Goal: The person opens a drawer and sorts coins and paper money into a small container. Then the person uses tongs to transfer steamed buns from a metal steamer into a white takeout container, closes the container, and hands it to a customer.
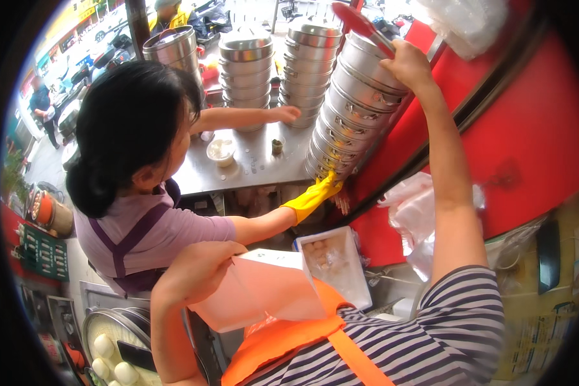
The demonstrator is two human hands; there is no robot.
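Observation:
My left hand grips the edge of a white open-topped box, tilted before my orange apron. My right hand is raised high at the right, holding a pair of tongs with red ends and a metal handle. It is beside the top of a tall stack of steel steamer tiers, which looks slanted in this view. Whether that hand touches the steamer rim, I cannot tell. The inside of the box is mostly hidden.
A co-worker stands at my left, one yellow-gloved hand at the stack's base. More steamer stacks line the steel counter, with a white tub. Below are a foam box and a round tray of pale buns.

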